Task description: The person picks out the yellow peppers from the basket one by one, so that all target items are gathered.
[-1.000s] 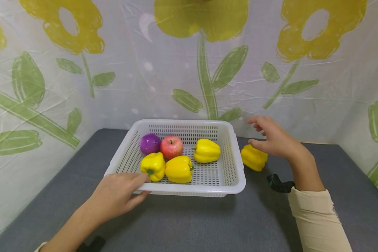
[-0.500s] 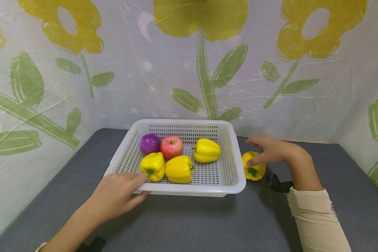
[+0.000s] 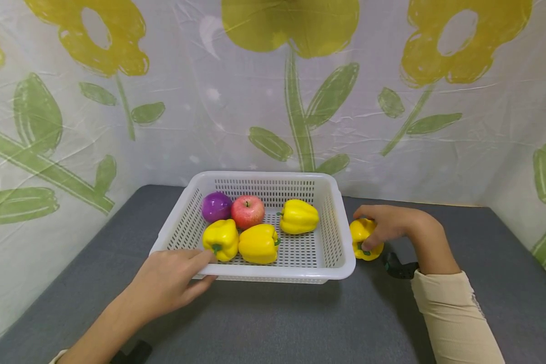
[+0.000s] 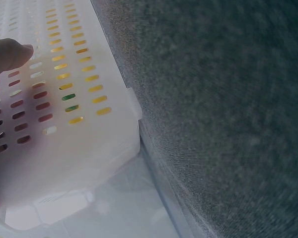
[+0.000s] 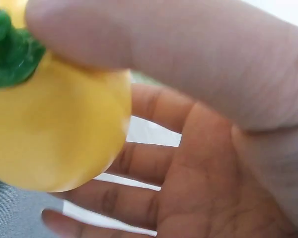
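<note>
My left hand (image 3: 175,278) grips the near-left rim of a white plastic basket (image 3: 273,273), fingers over the edge. In the left wrist view its thumb (image 4: 12,53) lies against the slotted outer wall. Just right of the basket, my right hand (image 3: 393,222) holds a yellow bell pepper (image 3: 361,232) on the table. The right wrist view shows the thumb on top near the green stem (image 5: 10,54) and the fingers curled behind. Inside the basket lie a purple round item (image 3: 216,207), a red apple (image 3: 247,212) and several yellow bell peppers (image 3: 259,244).
The dark grey tabletop (image 3: 273,323) reaches around the basket. A white cloth backdrop (image 3: 186,116) with yellow flowers stands behind and along both sides. A black band (image 3: 400,268) sits at my right wrist.
The pepper beside the basket has turned so its stem faces me. My right hand has come down and its thumb now presses on it. The left hand and basket have stayed still.
</note>
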`<act>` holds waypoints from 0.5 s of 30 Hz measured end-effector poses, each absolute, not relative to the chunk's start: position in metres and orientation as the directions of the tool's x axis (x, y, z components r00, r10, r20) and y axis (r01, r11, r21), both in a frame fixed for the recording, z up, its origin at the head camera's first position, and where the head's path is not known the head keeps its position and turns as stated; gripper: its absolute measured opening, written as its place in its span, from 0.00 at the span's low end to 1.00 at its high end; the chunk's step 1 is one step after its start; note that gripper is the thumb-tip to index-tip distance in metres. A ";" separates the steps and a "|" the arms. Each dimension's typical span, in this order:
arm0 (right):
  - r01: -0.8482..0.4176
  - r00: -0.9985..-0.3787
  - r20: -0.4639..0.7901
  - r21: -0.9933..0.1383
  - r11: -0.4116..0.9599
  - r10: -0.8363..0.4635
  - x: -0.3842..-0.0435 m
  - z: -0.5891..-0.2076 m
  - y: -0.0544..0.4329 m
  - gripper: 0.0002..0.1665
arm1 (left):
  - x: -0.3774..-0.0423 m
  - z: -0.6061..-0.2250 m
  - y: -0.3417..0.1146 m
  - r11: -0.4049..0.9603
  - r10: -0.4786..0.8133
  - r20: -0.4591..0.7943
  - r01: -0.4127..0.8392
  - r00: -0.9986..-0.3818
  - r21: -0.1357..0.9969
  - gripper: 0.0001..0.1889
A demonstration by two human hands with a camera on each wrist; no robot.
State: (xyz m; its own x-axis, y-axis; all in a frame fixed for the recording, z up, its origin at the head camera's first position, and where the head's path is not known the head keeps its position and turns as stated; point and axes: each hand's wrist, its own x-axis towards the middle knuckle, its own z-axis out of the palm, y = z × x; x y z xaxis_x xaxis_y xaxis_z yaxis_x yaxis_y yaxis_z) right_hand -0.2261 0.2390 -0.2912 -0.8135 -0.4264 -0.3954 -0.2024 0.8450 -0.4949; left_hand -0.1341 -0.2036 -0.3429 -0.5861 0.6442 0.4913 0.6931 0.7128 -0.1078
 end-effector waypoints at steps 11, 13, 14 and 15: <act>-0.269 -0.864 -0.258 -0.490 0.829 -0.433 -0.234 -0.299 0.248 0.40 | -0.135 -0.343 -0.204 0.712 0.645 0.489 0.694 -0.587 -0.107 0.12; -0.281 -0.870 -0.232 -0.491 0.824 -0.435 -0.235 -0.299 0.249 0.40 | -0.135 -0.344 -0.204 0.712 0.645 0.489 0.694 -0.587 -0.107 0.12; -0.286 -0.873 -0.219 -0.493 0.822 -0.435 -0.235 -0.299 0.249 0.40 | -0.135 -0.344 -0.204 0.712 0.645 0.488 0.694 -0.587 -0.107 0.12; -0.291 -0.877 -0.204 -0.495 0.819 -0.434 -0.236 -0.299 0.249 0.41 | -0.135 -0.344 -0.204 0.713 0.645 0.489 0.693 -0.587 -0.108 0.12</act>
